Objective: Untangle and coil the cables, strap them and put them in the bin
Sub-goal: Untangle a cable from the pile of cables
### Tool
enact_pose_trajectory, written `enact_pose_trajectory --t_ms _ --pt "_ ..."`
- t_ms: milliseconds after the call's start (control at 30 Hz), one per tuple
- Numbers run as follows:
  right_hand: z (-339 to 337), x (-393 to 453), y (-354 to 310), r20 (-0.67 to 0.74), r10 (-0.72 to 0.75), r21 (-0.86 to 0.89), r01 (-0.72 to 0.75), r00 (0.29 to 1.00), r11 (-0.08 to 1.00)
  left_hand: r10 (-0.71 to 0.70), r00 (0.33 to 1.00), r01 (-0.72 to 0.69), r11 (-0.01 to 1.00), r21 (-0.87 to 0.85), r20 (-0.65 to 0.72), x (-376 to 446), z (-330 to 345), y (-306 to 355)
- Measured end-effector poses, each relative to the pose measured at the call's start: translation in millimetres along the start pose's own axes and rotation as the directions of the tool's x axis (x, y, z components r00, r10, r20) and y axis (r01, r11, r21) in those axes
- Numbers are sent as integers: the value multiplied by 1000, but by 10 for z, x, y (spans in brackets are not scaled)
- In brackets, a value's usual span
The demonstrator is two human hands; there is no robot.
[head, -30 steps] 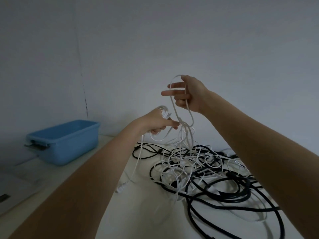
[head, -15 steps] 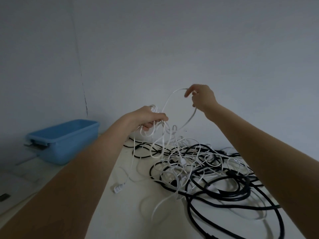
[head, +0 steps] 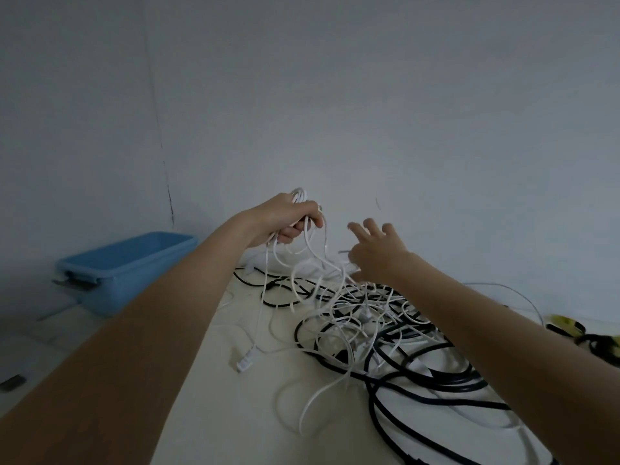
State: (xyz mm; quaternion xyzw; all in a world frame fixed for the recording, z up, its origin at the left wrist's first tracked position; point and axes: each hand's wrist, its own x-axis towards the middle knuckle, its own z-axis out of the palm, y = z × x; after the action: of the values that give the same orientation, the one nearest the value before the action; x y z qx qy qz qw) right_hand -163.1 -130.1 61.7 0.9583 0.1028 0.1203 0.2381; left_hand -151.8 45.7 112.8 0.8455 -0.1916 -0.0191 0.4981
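My left hand (head: 288, 219) grips several loops of a thin white cable (head: 303, 253), held up above the table. One end of that cable, with a white plug (head: 244, 361), trails down onto the table. My right hand (head: 377, 253) hovers just right of the loops with fingers spread, holding nothing. Below both hands lies a tangle of white cables (head: 349, 317) mixed with thick black cables (head: 429, 380). The blue bin (head: 124, 270) stands at the left against the wall.
The pale table (head: 235, 414) runs up to a grey wall. Yellow and black objects (head: 583, 333) lie at the right edge. A small dark item (head: 12, 381) lies at the far left on a lower surface.
My right hand let go of the white cable loop it had lifted and dropped lower with fingers spread. My left hand took in more loops and stayed raised.
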Motion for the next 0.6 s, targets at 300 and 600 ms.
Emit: enact_pose_trajectory --t_ms 300,600 --pt "-410 96 174 8 227 666 -175 974 725 -55 987 81 982 171 -149 115 15 -169" --pt "-698 145 259 312 55 884 -311 948 348 40 999 -41 994 -99 -16 44 192 -94"
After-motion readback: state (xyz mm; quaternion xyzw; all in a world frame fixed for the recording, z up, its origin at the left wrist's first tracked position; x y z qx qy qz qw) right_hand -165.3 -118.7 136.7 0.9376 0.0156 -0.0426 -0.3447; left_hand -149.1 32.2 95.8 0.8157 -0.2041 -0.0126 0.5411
